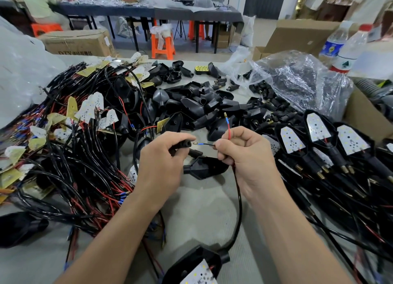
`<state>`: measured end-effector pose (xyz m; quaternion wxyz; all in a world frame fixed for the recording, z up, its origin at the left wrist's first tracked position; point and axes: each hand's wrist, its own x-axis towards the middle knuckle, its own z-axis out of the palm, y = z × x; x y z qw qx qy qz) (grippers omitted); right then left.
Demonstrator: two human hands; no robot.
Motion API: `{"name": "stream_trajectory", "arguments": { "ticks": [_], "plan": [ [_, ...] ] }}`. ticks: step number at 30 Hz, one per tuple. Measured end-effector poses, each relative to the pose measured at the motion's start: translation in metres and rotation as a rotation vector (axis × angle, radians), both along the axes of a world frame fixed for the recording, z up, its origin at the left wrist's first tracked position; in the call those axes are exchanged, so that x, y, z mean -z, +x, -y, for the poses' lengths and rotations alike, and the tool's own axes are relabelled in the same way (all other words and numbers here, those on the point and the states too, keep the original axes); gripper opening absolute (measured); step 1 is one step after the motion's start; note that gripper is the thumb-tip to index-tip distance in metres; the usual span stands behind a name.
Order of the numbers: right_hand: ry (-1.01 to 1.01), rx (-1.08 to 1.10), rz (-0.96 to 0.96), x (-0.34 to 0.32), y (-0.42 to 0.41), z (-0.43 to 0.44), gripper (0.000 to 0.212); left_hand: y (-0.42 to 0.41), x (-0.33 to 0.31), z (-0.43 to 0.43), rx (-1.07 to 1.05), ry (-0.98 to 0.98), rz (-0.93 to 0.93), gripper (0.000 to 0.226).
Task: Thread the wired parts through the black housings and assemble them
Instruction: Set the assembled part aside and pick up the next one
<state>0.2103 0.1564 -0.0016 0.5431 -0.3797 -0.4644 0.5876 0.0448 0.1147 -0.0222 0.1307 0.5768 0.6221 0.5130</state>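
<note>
Currently left hand (163, 156) grips the short black tubular housing (182, 144), right hand (244, 154) pinches the thin black lead (207, 144) just short of its mouth; upturned red lead (229, 132) risks snagging outside.

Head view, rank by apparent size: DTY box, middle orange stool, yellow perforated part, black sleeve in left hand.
1. DTY box
2. Middle orange stool
3. Yellow perforated part and black sleeve: alike; sleeve nearer, partly hidden by left hand
</note>
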Motion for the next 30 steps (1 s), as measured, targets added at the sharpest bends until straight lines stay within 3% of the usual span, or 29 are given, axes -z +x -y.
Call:
{"name": "stream_trajectory", "arguments": {
  "ticks": [13, 19, 24, 28, 30],
  "plan": [
    [0.061, -0.043, 0.079, -0.002, 0.001, 0.003, 0.024, -0.001, 0.009, -0.004, 0.030, 0.053, -0.070, 0.040],
    [0.104, 0.001, 0.229, 0.003, -0.008, 0.007, 0.029, 0.001, 0.009, -0.001, 0.131, 0.080, -0.267, 0.039],
    [0.159, 0.094, 0.372, 0.008, -0.014, 0.011, 0.011, 0.003, 0.008, -0.001, 0.161, 0.008, -0.146, 0.044],
    [0.016, -0.007, 0.284, 0.005, -0.009, 0.007, 0.004, -0.001, 0.008, -0.004, 0.081, 0.001, -0.091, 0.036],
    [-0.056, -0.072, 0.245, 0.004, -0.007, 0.005, 0.013, -0.003, 0.009, -0.004, 0.054, 0.018, -0.100, 0.035]
  ]
}}
